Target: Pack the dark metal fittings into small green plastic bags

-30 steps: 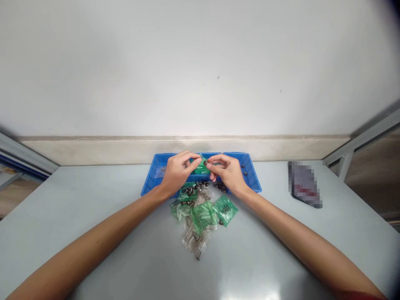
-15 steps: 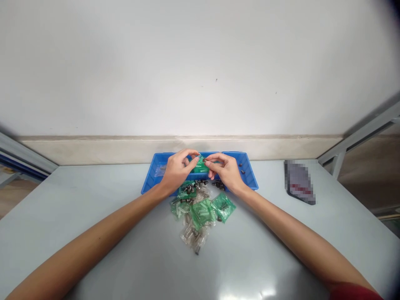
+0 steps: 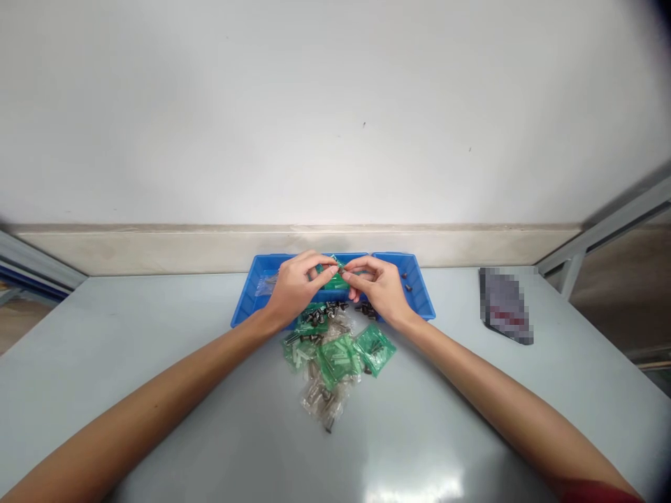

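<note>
Even, fairly bright light fills the scene, its source out of view. The pale wall (image 3: pixel 335 140) greys gently toward both sides. A white glare blooms on the bench (image 3: pixel 246 440) toward its near edge, right of centre; soft shadows lie under the forearms (image 3: pixel 482 377). Small details in the packets (image 3: pixel 338 360) look soft. Wide-angle stretching splays the bench's side edges, coarse pixelation masks a dark item (image 3: pixel 506 307) near its far right corner, and darkness clips the view's upper right.
</note>
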The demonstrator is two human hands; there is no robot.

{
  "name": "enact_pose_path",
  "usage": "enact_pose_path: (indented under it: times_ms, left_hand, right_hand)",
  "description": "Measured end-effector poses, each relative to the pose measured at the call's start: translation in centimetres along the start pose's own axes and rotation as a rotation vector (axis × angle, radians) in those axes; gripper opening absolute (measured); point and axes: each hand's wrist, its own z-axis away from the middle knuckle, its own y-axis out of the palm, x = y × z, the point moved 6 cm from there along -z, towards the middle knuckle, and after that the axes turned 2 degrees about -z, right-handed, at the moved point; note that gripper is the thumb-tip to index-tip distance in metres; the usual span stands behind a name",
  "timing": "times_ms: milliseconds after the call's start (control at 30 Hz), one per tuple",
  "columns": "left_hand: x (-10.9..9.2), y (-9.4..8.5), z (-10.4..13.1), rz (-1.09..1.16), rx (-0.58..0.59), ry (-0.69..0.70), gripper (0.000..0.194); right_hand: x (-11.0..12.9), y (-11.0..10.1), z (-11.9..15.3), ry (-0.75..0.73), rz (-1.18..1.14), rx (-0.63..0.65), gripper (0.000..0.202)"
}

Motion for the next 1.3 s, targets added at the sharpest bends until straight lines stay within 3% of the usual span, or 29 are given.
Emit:
enact_pose_path:
  times_ms: [233, 667, 833, 1067, 1300]
  left_hand:
    - [-0.42, 0.03, 0.04, 0.023, 0.035, 0.006, 0.022]
    - [-0.64, 0.09, 0.24, 0.047, -0.007, 0.117, 0.014]
    - [-0.74, -0.25, 0.24, 0.023, -0.055, 0.080, 0.013]
    - [0.06, -0.59, 0.52, 0.042, -0.089, -0.074, 0.019]
    - [0.01, -0.60, 0.57, 0.090, -0.099, -0.062, 0.019]
  right_hand:
    - [-0.05, 0.06, 0.12, 0.007, 0.024, 0.001, 0.021]
    - [-0.07, 0.14, 0.15, 0.007, 0.007, 0.024, 0.023]
    - [-0.06, 0.04, 0.08, -0.010, -0.003, 0.011, 0.021]
    - [-0.16, -0.04, 0.10, -0.001, 0.013, 0.004, 0.019]
    - [0.08, 0.03, 0.10, 0.016, 0.021, -0.003, 0.019]
